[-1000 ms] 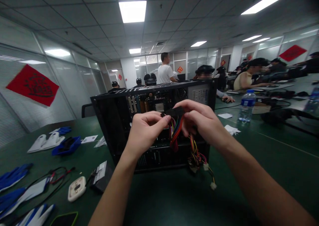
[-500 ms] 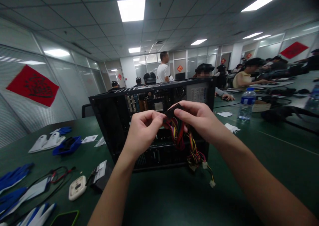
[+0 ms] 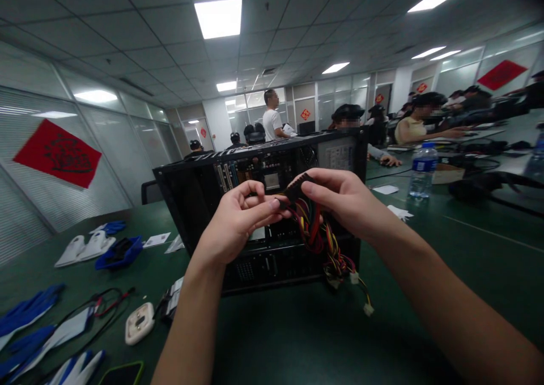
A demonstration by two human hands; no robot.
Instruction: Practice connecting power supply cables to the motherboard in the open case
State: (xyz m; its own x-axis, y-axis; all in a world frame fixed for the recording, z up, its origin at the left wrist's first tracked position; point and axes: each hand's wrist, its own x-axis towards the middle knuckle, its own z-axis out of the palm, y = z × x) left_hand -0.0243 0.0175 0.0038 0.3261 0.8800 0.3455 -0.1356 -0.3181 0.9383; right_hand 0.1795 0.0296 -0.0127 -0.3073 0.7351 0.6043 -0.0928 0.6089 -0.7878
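Right in front of the open computer case (image 3: pixel 293 263), raised above the tabletop (image 3: pixel 280 339), is the black plug (image 3: pixel 296 187), its row of small teeth facing up. I have it clamped between the thumb and fingers of my right hand (image 3: pixel 346 201), which are closed around its right end. My left hand (image 3: pixel 229 221) is beside it, thumb and fingers pinched together on a small black piece (image 3: pixel 280 203) near the plug's lower left end, the other fingers loosely curled.

Coloured wires (image 3: pixel 312 229) hang below my hands, red, yellow and black among them, with a white connector (image 3: pixel 369 309) dangling at the lowest end. Behind, inside the case, I see a circuit board (image 3: pixel 272 181) with pale slots.

To the left on the tabletop lie a blue tray (image 3: pixel 134 249), white gloves (image 3: pixel 96 246), blue gloves (image 3: pixel 32 311), a thin dark cable, a pale rounded device (image 3: pixel 140 324) and a green-edged phone (image 3: pixel 122 375). To the right stands a water bottle (image 3: pixel 423 172); beyond it, people sit at work.
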